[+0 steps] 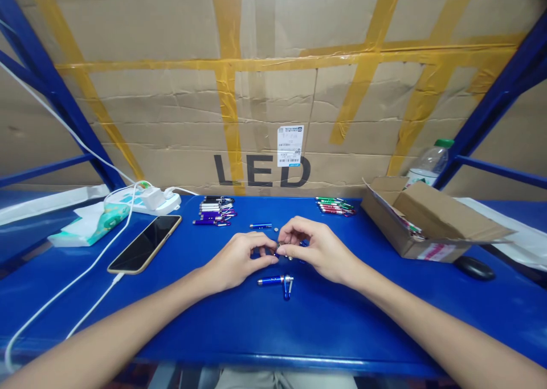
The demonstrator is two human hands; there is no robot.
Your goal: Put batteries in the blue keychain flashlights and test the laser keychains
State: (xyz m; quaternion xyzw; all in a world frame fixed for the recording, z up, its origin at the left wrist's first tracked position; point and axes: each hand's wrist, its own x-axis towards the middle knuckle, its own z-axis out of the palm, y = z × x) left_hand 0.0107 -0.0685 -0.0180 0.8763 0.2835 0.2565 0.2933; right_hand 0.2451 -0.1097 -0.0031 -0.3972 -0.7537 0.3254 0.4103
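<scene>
My left hand (241,258) and my right hand (314,246) meet over the middle of the blue table (299,320). Both pinch a small blue keychain flashlight part (282,251) between their fingertips; most of it is hidden by the fingers. A blue keychain flashlight with a carabiner (277,282) lies just in front of the hands. A thin blue tube (260,226) and a tiny round piece (276,229) lie just behind them.
Behind are a pile of dark and purple flashlights (216,209) and a pile of green and red ones (335,206). A phone on a cable (145,244), power strip (147,200) and tissue pack (89,225) sit left. An open cardboard box (427,221), bottle (429,162) and mouse (474,267) sit right.
</scene>
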